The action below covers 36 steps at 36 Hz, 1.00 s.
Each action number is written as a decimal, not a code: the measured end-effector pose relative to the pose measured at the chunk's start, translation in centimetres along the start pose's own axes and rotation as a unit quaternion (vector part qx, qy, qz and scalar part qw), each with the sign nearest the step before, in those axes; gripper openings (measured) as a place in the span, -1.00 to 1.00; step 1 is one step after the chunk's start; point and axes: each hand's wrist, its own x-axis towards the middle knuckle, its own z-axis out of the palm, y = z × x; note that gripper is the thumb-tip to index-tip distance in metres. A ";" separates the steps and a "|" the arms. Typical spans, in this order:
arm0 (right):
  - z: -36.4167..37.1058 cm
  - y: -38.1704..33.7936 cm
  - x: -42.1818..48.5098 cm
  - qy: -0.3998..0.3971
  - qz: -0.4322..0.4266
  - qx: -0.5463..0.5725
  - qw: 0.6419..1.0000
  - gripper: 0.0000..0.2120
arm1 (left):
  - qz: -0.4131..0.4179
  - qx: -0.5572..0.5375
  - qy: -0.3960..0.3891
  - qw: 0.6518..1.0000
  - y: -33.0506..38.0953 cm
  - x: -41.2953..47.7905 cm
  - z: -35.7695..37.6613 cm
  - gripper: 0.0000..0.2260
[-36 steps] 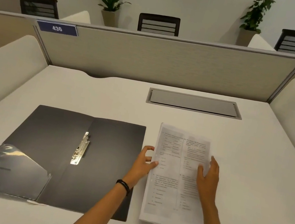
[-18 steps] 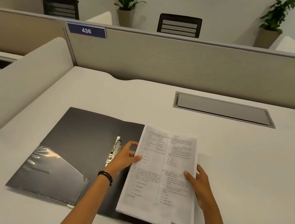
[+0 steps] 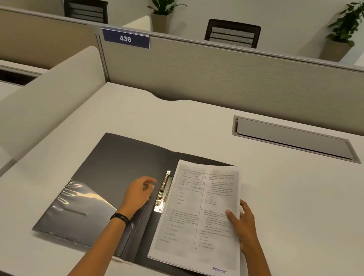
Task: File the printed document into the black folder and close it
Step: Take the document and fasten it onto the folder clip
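Note:
The black folder (image 3: 121,171) lies open on the white desk, with a metal clip (image 3: 163,191) along its spine and a clear pocket on its left flap. The printed document (image 3: 189,214), a stack of white sheets, rests on the folder's right half, its left edge beside the clip. My right hand (image 3: 242,224) grips the document's right edge, thumb on top of the page. My left hand (image 3: 140,191) hovers over the left flap just left of the clip, fingers loosely curled and holding nothing.
A grey cable hatch (image 3: 295,138) is set into the white desk (image 3: 309,209) at the back right. A beige partition (image 3: 235,79) labelled 436 closes the far edge, and a curved white divider (image 3: 44,99) stands on the left. Chairs and potted plants stand beyond.
The document has slid left from the bare desk onto the folder's right half. My left hand let go of its left edge and moved to the clip. The camera turned to the left.

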 end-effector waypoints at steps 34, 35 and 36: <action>-0.4 0.3 0.1 0.011 0.000 -0.055 0.998 -0.60 | 0.040 0.043 -0.194 0.979 0.7 1.4 1.7 -0.79; -0.3 0.2 0.1 0.020 -0.008 -0.070 0.997 -0.61 | 0.041 0.046 -0.187 0.980 0.7 1.5 1.8 -0.80; -0.2 0.0 0.1 0.034 -0.019 -0.091 0.995 -0.63 | 0.045 0.053 -0.172 0.983 0.7 1.6 1.9 -0.79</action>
